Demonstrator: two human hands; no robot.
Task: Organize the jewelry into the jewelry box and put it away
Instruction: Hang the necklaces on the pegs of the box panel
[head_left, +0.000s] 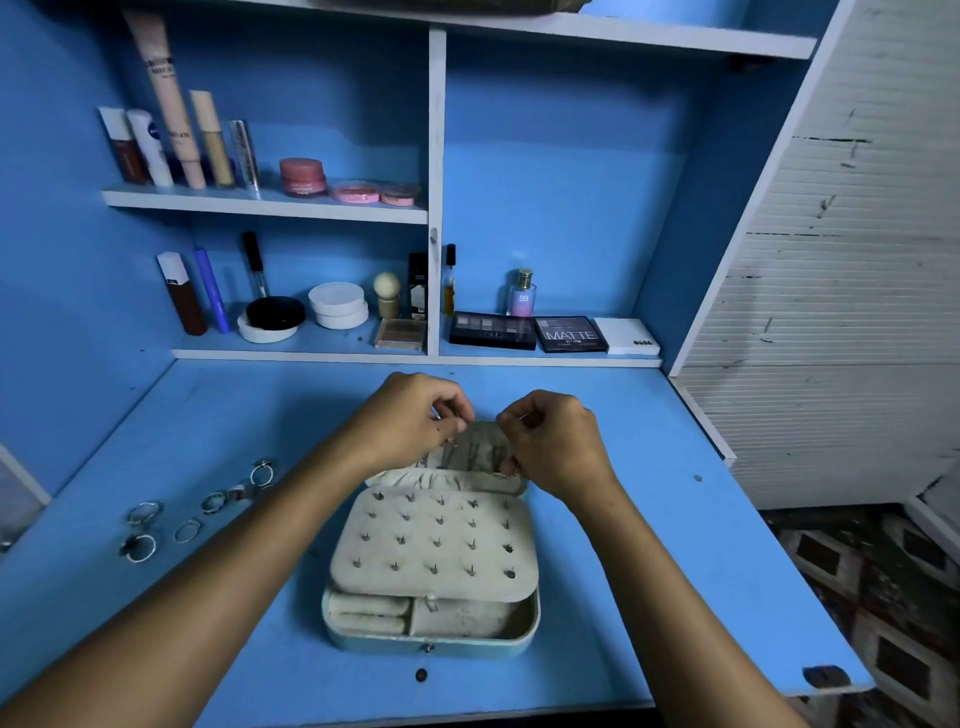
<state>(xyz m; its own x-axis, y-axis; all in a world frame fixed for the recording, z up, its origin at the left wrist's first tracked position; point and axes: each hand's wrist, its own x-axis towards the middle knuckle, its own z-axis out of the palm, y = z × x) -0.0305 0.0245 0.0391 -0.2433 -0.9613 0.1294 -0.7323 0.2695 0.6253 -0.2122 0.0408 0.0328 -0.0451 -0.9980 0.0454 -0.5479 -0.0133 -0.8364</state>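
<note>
An open jewelry box (431, 636) lies on the blue desk (623, 545), its cream earring panel (434, 545) studded with several small earrings. Behind the panel stands the raised lid (470, 457) with thin chains hanging in it. My left hand (415, 421) and my right hand (550, 441) are both at the lid's top edge, fingers curled. Each pinches a thin chain, too fine to see clearly. Several silver rings (143, 514) lie loose on the desk to the left of the box.
Shelves behind the desk hold cosmetics: tubes (171, 104), pink jars (304, 176), white compacts (337, 306), a perfume bottle (522, 293) and eyeshadow palettes (570, 334). A white slatted wall (831, 312) stands right. The desk's right edge drops to a patterned floor (883, 597).
</note>
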